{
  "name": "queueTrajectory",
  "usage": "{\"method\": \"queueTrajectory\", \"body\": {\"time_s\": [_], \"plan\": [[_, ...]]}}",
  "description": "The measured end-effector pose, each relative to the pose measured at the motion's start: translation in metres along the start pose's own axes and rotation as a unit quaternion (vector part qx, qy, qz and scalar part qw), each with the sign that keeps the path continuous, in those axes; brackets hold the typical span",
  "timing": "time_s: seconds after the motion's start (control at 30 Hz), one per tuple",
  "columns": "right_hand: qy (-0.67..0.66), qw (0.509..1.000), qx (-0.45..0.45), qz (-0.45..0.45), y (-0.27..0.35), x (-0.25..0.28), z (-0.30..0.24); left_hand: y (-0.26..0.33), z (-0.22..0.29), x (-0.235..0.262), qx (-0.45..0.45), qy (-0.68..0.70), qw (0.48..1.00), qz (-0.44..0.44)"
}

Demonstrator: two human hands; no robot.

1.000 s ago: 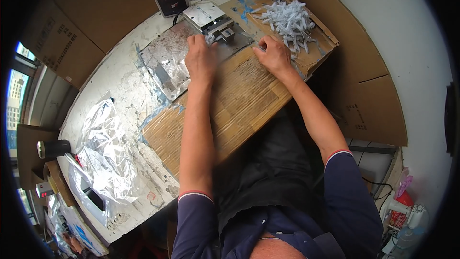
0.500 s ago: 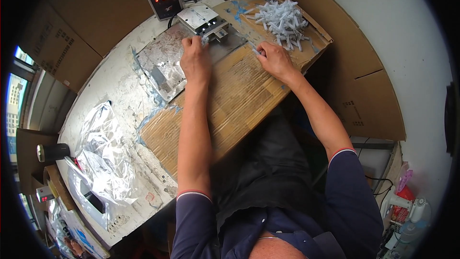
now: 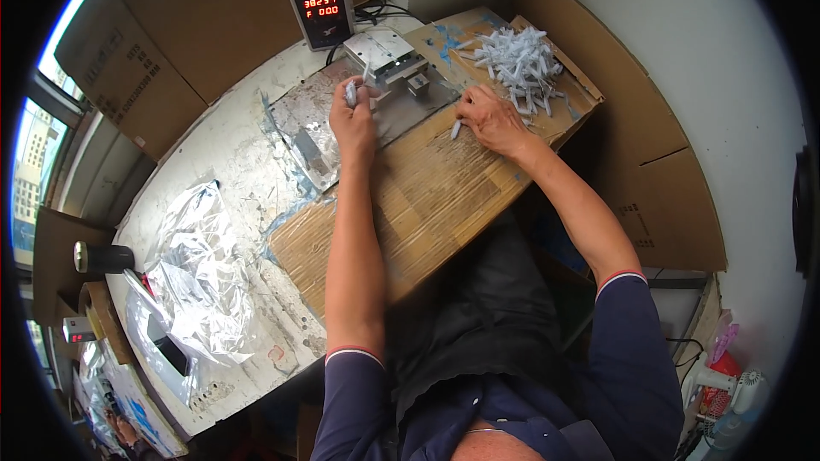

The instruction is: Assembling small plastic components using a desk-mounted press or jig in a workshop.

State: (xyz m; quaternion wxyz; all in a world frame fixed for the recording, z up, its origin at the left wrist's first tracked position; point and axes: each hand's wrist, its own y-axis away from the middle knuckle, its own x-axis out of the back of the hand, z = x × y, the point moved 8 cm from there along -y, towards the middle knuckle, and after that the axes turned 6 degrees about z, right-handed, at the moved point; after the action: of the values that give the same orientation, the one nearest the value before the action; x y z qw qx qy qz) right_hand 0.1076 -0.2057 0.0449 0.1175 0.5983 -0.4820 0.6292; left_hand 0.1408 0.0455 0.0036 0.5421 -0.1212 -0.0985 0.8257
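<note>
My left hand (image 3: 352,124) is raised over the metal plate, just left of the small metal fixture (image 3: 417,85). Its fingers are closed on small translucent plastic pieces (image 3: 351,94); how many is hard to tell. To the right, my right hand (image 3: 494,119) is bent palm down over the cardboard-covered worktop (image 3: 427,175), close to the pile. From under its curled fingertips pokes a similar small pale plastic piece (image 3: 456,129). A heap of these narrow translucent pieces (image 3: 523,60) lies beyond that hand.
Behind the fixture stands a grey box with a red digital display (image 3: 321,10), with black cables beside it. Crumpled clear plastic film (image 3: 205,265), a phone (image 3: 168,348) and a dark cylinder (image 3: 102,257) occupy the left side. Cardboard walls (image 3: 231,34) enclose the table.
My left hand has drawn back leftward from the fixture. My right hand has turned further palm down and shifted slightly left. The display's digits have changed, and the whole view has shifted.
</note>
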Motion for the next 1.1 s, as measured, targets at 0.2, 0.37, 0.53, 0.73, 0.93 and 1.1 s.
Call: {"method": "queueTrajectory", "body": {"time_s": [0.2,0.37,0.53,0.73,0.93,1.1], "plan": [[0.013,1.0,-0.002,0.011,0.001,-0.001,-0.004,-0.001,-0.014,0.003,0.195,0.334,0.919,-0.071],[-0.097,0.987,-0.125,0.035,-0.008,-0.013,-0.01,-0.003,-0.008,-0.003,0.222,0.418,0.873,-0.119],[-0.158,0.957,-0.238,0.04,-0.03,-0.039,-0.004,-0.006,-0.012,0.021,0.145,0.169,0.974,0.047],[-0.187,0.93,-0.312,0.059,-0.046,-0.064,0.012,-0.004,0.005,0.023,-0.021,-0.078,0.991,0.109],[-0.161,0.923,-0.341,0.079,-0.053,-0.071,0.013,-0.003,0.006,0.026,-0.025,-0.109,0.988,0.104],[-0.175,0.905,-0.386,0.042,-0.052,-0.074,0.016,0.003,0.02,0.018,-0.075,-0.215,0.968,0.106]]}}
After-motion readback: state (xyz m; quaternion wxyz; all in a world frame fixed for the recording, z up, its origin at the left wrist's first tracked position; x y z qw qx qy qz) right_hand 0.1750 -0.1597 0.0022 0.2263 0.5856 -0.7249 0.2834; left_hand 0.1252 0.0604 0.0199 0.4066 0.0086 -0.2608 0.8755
